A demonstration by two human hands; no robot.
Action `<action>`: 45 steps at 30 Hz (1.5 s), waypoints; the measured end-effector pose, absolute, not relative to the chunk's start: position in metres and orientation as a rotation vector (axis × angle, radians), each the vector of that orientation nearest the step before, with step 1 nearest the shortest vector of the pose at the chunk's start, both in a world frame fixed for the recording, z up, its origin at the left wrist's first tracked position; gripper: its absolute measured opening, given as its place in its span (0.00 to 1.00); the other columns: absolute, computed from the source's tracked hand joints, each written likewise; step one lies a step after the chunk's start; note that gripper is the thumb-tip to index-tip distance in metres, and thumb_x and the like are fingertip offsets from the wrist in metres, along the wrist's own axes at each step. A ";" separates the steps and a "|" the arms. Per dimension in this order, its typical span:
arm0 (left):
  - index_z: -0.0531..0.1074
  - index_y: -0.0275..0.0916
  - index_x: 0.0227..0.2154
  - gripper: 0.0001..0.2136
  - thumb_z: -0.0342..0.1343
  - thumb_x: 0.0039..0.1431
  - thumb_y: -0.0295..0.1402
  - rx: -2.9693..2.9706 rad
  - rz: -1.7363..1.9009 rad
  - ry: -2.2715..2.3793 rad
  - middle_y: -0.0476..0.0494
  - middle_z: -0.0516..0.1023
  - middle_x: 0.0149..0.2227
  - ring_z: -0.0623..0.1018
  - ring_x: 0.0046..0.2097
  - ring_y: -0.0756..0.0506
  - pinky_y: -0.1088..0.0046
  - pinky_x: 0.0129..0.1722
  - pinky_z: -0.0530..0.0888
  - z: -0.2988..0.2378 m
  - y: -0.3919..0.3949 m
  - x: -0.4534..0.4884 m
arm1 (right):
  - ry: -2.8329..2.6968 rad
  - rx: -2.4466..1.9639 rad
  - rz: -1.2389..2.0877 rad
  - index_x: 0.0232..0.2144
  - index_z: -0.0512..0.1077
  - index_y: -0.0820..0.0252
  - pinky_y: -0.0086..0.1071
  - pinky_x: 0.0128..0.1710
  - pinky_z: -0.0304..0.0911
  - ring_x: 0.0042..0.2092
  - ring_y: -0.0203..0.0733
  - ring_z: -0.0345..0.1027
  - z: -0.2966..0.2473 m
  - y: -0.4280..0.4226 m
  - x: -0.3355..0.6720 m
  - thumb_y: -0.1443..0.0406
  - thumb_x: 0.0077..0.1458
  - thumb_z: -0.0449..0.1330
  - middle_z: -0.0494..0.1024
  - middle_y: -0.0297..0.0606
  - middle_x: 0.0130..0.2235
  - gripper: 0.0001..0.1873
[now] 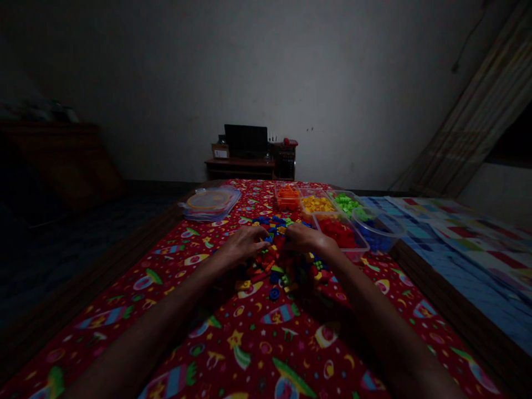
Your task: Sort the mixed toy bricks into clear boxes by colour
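- Head view: left hand (241, 246) and right hand (310, 239) are placed close together, low at the centre of the frame, over a pile of plastic bricks (275, 260).
- Both hands are narrowed, with fingers curled downward into the pile; whether any brick is held cannot be told.
- The pile is spread on a red printed cloth (291, 332); a blue ring (274, 294) lies apart, just below it.
- Bins of orange (287, 197), yellow (316, 204), green (344, 202), red (338, 233) and blue (376, 233) bricks are ranked at centre right.
- A round clear box (210, 202) stands at centre left.
- Handling note: small bricks are judged best pinched singly at the fingertips, as the pile is loose.
- A monitor (246, 141) stands on a low shelf (239, 166) at the far wall.
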State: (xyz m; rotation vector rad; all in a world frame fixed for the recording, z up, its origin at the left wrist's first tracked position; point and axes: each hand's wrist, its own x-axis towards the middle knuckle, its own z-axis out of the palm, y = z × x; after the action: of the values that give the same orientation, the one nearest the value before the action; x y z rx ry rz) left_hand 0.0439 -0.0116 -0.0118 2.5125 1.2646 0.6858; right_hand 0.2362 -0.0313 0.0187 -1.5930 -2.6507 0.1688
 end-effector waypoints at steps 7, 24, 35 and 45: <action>0.75 0.39 0.33 0.08 0.57 0.49 0.35 2.339 1.041 1.253 0.47 0.80 0.33 0.78 0.34 0.46 0.72 0.37 0.74 -0.012 -0.015 0.053 | -2.039 -1.378 0.968 0.32 0.73 0.67 0.22 0.25 0.57 0.26 0.31 0.64 0.029 -0.028 0.237 0.64 0.56 0.52 0.74 0.34 0.26 0.13; 0.73 0.39 0.33 0.08 0.49 0.57 0.33 2.480 1.119 1.205 0.44 0.79 0.37 0.77 0.40 0.46 0.67 0.44 0.73 -0.020 -0.016 0.054 | -1.507 -1.650 0.080 0.32 0.72 0.66 0.27 0.27 0.62 0.26 0.36 0.68 0.044 0.000 0.359 0.67 0.48 0.56 0.73 0.37 0.24 0.09; 0.65 0.47 0.51 0.15 0.46 0.63 0.37 3.213 0.454 0.335 0.49 0.64 0.59 0.56 0.63 0.44 0.57 0.64 0.45 -0.044 -0.097 0.117 | -1.437 -1.976 -0.356 0.42 0.72 0.65 0.37 0.48 0.59 0.49 0.48 0.64 0.007 0.000 0.428 0.65 0.48 0.54 0.74 0.48 0.44 0.18; 0.70 0.44 0.43 0.10 0.50 0.60 0.36 3.280 0.528 0.712 0.44 0.67 0.54 0.55 0.63 0.39 0.49 0.62 0.48 -0.047 -0.058 0.100 | -1.705 -1.777 -0.241 0.39 0.76 0.65 0.32 0.40 0.62 0.39 0.44 0.71 0.053 -0.009 0.348 0.66 0.54 0.51 0.78 0.48 0.37 0.16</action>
State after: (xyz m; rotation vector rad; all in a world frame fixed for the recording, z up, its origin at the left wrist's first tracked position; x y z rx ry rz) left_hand 0.1000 -0.0577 -0.0471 3.2797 0.7115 0.5277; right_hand 0.3483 -0.0093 0.0529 -1.7775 -1.7047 -0.2408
